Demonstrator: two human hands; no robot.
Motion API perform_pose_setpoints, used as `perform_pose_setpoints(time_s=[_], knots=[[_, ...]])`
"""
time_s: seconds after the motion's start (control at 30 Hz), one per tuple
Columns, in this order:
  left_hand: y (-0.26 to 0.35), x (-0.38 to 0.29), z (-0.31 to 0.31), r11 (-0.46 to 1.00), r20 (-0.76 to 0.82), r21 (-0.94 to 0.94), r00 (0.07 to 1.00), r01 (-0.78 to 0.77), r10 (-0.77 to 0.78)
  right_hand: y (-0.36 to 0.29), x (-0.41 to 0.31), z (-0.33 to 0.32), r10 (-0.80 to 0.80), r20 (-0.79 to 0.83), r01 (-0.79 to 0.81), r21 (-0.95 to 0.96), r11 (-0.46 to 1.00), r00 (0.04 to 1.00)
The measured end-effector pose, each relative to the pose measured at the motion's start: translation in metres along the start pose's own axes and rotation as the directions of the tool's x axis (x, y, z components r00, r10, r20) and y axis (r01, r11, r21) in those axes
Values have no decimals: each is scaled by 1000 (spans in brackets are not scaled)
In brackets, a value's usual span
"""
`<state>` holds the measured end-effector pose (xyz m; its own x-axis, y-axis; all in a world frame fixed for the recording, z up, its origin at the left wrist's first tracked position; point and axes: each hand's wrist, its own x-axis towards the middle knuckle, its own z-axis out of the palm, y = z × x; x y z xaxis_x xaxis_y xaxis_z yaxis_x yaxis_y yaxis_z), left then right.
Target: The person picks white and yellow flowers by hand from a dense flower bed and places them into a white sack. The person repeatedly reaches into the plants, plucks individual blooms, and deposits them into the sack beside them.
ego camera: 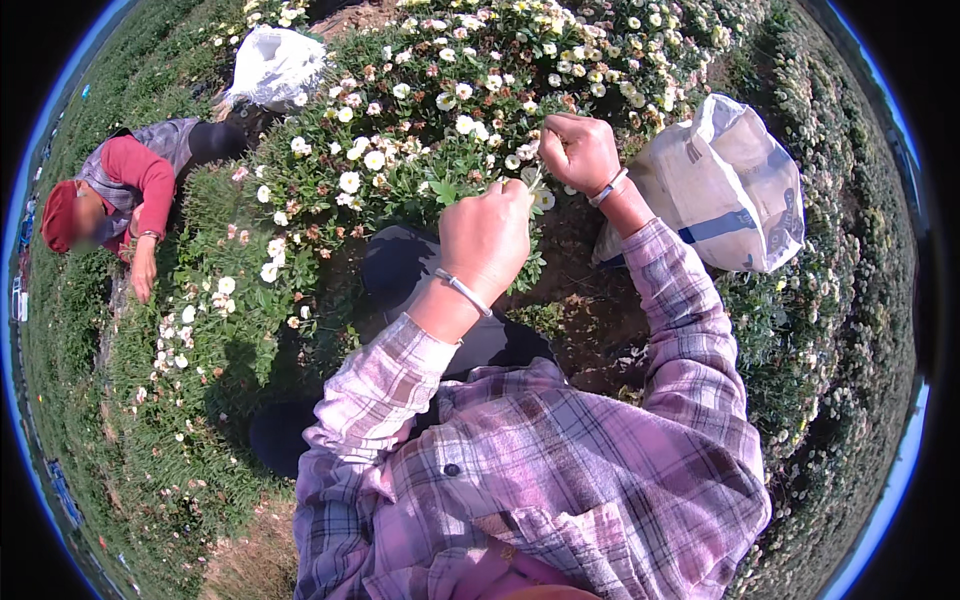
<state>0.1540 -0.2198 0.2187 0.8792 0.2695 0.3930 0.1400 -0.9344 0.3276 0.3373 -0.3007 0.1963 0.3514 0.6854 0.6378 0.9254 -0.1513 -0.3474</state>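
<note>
My left hand [486, 238] is closed in a fist over the flowering plants, its fingertips at a thin pale green flower stem [535, 178]. Just above and to the right, my right hand [579, 153] is also curled tight, with the same stem running up to its fingers. The curled fingers hide most of what they grip. White and pale yellow chrysanthemum-like flowers [465, 124] crowd around and beyond both hands. One open white bloom [544, 199] sits right below the stem, between the two hands.
A white woven sack [712, 187] with blue print stands open beside my right forearm. Another white sack [276, 69] lies at the far left. A person in a red cap [142, 176] bends over the plants on the left, one hand low among them. Bare soil [600, 330] shows below my right wrist.
</note>
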Motion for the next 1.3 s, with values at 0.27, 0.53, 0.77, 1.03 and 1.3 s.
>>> perform_pose_setpoints(time_s=[0.27, 0.53, 0.77, 1.03, 1.3], knots=[[-63, -44, -67, 974, -210, -23, 951, 226, -226, 216, -61, -208, 603, -521, -792, -477, 381, 604], [-198, -193, -86, 712, 266, 373, 667, 595, -696, 306, -115, -196, 520, -143, -235, -965, 115, 842], [-395, -276, -47, 213, -281, -284, 131, 935, -951, -63, 73, 99, -69, 216, 31, 174, 984, 974], [-437, -236, -47, 142, -153, -491, 75, 860, -985, -292, 85, 428, -287, 512, -186, 688, 702, 809], [-458, -250, -41, -4, -70, -746, -84, 666, -994, -339, 26, 538, -148, 756, -604, 610, 513, 638]])
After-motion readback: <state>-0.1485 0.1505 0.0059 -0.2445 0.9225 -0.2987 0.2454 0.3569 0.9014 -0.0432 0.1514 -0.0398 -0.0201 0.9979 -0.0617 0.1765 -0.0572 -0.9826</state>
